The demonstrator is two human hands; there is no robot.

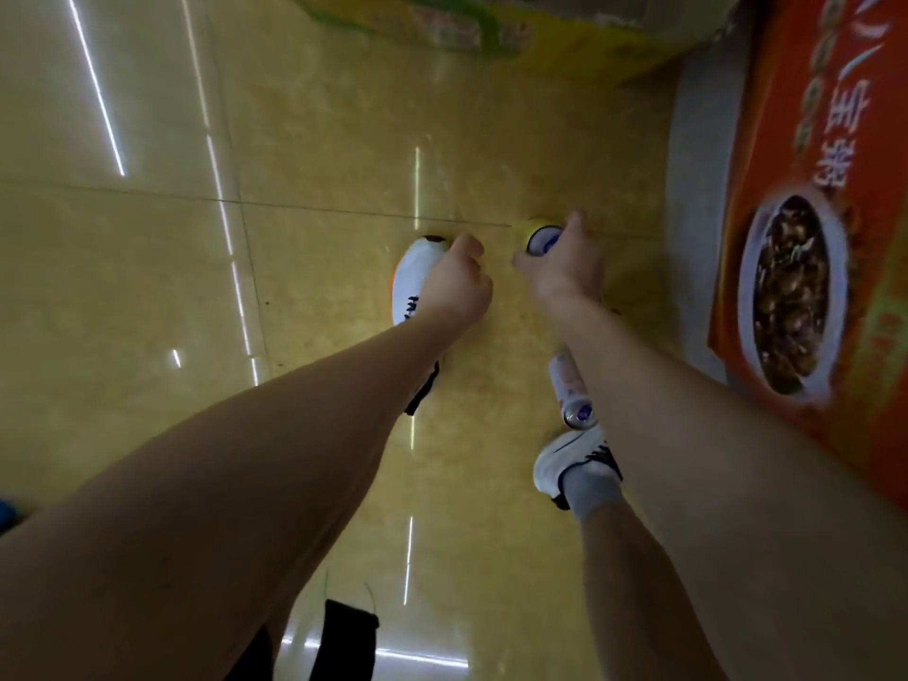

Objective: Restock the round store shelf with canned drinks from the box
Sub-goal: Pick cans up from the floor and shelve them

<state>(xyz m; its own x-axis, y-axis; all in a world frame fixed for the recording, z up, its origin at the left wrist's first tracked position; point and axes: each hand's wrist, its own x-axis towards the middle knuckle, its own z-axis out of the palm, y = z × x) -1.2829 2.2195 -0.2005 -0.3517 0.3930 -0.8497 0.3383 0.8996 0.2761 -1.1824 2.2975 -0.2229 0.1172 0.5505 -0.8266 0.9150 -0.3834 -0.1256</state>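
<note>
I look straight down at a glossy tan tiled floor. My right hand grips a yellow drink can whose round end faces the camera. A second can, white with a silver end, lies on its side on the floor under my right forearm, just ahead of my right shoe. My left hand hangs over my left shoe with its fingers curled and nothing visible in it. A yellow and green cardboard box sits at the top edge, blurred.
A round display stand with a grey base stands at the right, wrapped in an orange food poster. My white shoes stand on the floor. A dark object lies at the bottom.
</note>
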